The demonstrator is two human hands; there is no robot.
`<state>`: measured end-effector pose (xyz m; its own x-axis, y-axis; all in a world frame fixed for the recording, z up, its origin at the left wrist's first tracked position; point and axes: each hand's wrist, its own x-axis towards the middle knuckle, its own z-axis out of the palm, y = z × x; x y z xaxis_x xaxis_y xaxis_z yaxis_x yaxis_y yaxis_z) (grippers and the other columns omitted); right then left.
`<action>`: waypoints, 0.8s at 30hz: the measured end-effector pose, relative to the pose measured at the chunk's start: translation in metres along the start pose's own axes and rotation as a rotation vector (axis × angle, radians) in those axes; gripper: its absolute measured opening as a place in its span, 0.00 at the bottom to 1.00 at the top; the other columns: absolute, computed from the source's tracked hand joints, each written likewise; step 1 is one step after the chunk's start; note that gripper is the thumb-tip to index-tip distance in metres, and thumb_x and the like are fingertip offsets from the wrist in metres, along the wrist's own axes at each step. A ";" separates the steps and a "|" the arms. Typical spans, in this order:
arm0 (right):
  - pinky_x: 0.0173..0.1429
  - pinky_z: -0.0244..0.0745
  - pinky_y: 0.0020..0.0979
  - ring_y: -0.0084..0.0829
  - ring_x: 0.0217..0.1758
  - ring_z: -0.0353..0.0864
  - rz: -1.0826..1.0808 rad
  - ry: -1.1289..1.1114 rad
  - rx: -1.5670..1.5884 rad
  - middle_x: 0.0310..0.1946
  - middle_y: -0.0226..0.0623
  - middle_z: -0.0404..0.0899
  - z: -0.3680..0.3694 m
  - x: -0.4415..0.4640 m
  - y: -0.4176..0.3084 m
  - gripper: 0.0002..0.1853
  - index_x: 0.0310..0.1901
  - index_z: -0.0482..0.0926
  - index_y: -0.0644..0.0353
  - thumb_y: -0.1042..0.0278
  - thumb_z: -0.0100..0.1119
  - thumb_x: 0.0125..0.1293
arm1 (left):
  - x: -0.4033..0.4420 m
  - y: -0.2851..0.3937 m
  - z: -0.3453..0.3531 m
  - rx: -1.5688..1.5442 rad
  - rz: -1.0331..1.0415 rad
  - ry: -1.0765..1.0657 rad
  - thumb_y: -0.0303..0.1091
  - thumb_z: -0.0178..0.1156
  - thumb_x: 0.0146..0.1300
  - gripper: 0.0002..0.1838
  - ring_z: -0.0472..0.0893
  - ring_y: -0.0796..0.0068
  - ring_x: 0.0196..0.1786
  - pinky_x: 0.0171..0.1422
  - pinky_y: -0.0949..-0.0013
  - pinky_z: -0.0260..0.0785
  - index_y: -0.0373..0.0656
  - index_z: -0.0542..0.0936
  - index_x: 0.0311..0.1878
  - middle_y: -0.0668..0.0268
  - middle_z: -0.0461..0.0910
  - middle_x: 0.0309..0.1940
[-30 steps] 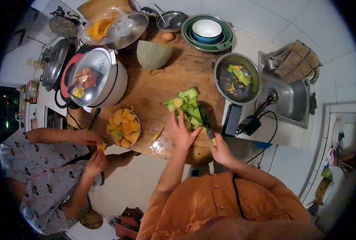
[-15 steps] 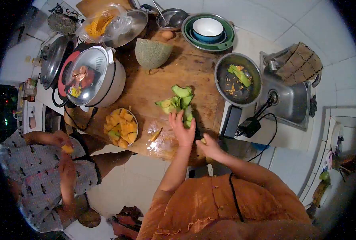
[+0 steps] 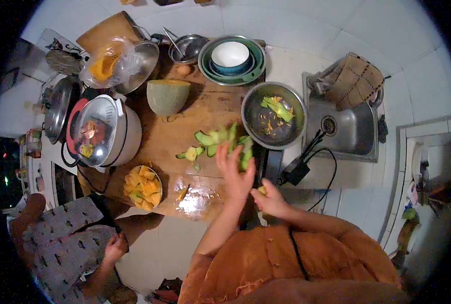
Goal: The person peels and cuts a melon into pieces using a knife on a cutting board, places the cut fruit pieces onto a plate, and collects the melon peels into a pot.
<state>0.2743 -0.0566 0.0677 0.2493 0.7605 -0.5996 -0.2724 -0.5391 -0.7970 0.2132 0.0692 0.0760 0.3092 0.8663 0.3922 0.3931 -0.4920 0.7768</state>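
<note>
My left hand [image 3: 235, 175] is open, fingers spread, against a loose heap of green melon peels [image 3: 218, 137] on the wooden table. Some peel strips lie under and beyond its fingertips, partly hidden. Close by on the right, my right hand [image 3: 272, 199] is closed around a yellowish handle [image 3: 261, 190], apparently a knife's; the dark blade hardly shows between the hands. Beyond the peels on the right stands a steel bowl [image 3: 247, 129] holding peel strips and orange seeds. A small orange sliver [image 3: 183, 192] lies on the wet tabletop to the left.
A bowl of orange melon chunks [image 3: 143, 187] stands at the table's left edge, near a white pot [image 3: 126, 137]. Farther back are a cut melon [image 3: 168, 97], an egg [image 3: 184, 70] and nested bowls [image 3: 256, 73]. A sink [image 3: 354, 137] is right; another person [image 3: 78, 238] sits left.
The view has shifted. My left hand has moved right with some peels, which are now more spread out. The other person's hands have parted, and the orange piece they held no longer shows.
</note>
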 end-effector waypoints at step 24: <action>0.33 0.72 0.36 0.36 0.28 0.75 -0.109 0.009 -0.349 0.29 0.43 0.74 -0.012 0.029 -0.067 0.20 0.52 0.62 0.67 0.69 0.54 0.62 | 0.029 -0.096 -0.042 0.166 -0.373 0.355 0.33 0.57 0.58 0.27 0.59 0.44 0.64 0.67 0.51 0.52 0.38 0.63 0.60 0.43 0.55 0.63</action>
<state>0.3104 -0.0029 0.1026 0.2683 0.8181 -0.5087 0.0896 -0.5469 -0.8324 0.1478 0.1452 0.0331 -0.1777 0.9464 0.2697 0.5605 -0.1279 0.8182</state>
